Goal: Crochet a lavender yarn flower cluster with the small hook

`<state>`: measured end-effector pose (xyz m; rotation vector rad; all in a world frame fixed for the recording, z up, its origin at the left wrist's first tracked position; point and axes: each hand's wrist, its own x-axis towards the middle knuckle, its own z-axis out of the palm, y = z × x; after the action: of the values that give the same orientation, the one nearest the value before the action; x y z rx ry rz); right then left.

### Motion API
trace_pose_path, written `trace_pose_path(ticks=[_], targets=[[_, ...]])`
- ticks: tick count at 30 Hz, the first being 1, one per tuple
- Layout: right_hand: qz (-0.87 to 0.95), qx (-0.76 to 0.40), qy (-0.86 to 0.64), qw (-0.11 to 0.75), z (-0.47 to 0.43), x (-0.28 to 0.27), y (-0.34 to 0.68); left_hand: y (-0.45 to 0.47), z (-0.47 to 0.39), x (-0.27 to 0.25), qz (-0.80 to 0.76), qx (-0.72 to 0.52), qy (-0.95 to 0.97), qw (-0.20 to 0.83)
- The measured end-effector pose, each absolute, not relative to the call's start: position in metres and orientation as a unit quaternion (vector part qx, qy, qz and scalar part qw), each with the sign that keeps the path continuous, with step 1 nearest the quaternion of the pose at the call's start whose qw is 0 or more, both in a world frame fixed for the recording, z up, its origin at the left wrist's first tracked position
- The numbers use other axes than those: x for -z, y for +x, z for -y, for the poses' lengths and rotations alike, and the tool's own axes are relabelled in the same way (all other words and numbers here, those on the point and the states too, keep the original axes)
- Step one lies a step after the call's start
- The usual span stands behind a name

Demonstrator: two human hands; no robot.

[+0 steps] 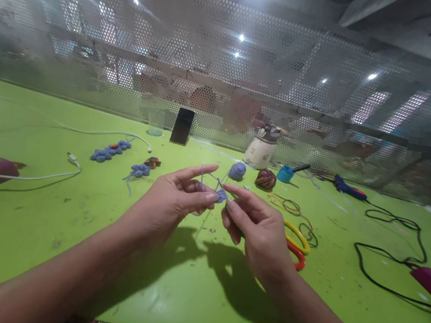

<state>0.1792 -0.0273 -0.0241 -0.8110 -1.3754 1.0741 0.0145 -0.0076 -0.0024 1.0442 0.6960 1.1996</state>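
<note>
Just above the table, my left hand (183, 194) pinches a small piece of purple crochet (221, 195) between thumb and fingers. Its index finger is stretched out, with purple yarn looped over it. My right hand (256, 225) is closed beside it on a crochet hook (241, 234), mostly hidden by the fingers; a bit of green handle shows. A strand runs from the work toward a purple yarn ball (237, 171) behind my hands. Next to that ball sits a dark multicoloured yarn ball (265, 179).
Scissors with yellow and red handles (296, 239) lie beside my right hand. Purple crocheted pieces (111, 151) lie at left. A phone (182, 126), a jug (260, 148) and a blue tape roll (286, 174) stand behind. A glue gun (348, 188) trails black cable at right.
</note>
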Motion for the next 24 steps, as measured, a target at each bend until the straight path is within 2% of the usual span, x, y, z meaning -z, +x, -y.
trace_pose_path(ticks=[5, 12, 24], targets=[[0.688, -0.306, -0.347, 0.559, 0.028, 0.020, 0.188, 0.010, 0.009, -0.002, -0.288, -0.521, 0.450, 0.666], [0.780, -0.102, -0.335, 0.519, 0.025, 0.008, 0.199, 0.006, 0.012, -0.009, -0.275, -0.542, 0.475, 0.636], [0.805, -0.054, -0.285, 0.517, 0.025, 0.000, 0.201, 0.003, 0.014, -0.010, -0.273, -0.555, 0.499, 0.607]])
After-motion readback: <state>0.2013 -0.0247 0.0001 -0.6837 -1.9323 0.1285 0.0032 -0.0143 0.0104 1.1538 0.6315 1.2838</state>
